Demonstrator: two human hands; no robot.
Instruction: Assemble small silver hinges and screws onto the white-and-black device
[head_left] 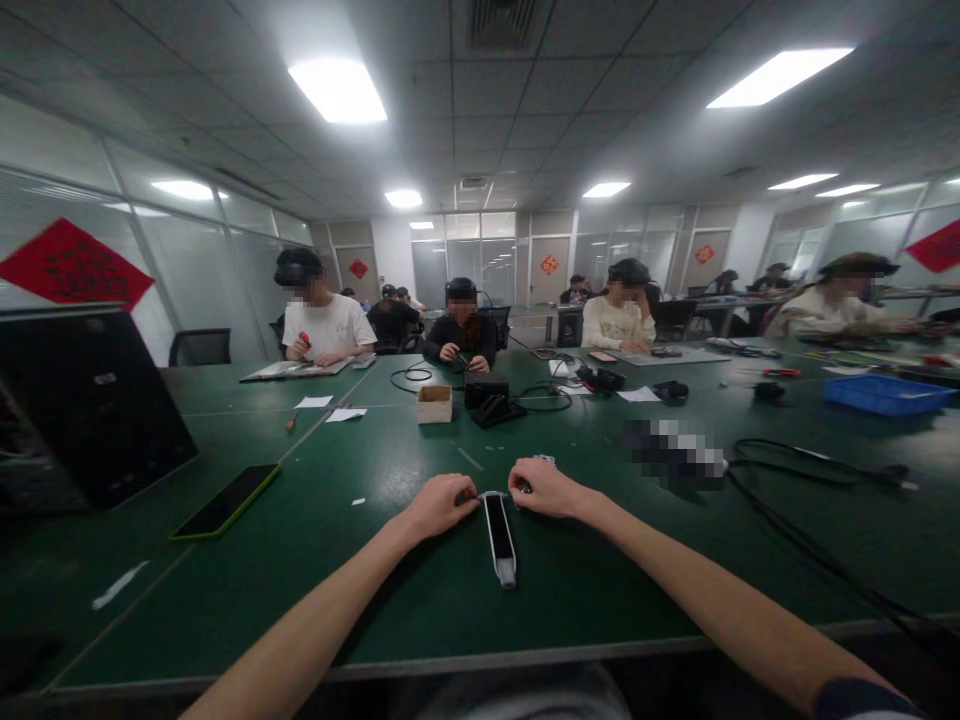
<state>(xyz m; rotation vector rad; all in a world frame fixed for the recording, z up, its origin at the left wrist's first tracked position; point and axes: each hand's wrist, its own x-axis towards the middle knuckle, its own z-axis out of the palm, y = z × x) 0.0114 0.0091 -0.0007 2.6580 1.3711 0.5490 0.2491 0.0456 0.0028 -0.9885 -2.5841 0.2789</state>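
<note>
A long narrow black device with silver ends point(499, 538) lies on the green table point(465, 610), pointing toward me. My left hand point(441, 503) is curled at the left of its far end, fingertips pinched against that end. My right hand point(544, 487) is closed just right of the same end, gripping a small silver part that I cannot make out. Both forearms reach in from the near edge.
A phone in a green case point(226, 500) lies at left beside a black box point(90, 405). A cardboard box point(434, 404), black gear point(491, 400), cables point(817, 560) and a blue tray point(885, 393) sit farther off. Several people work at the far side.
</note>
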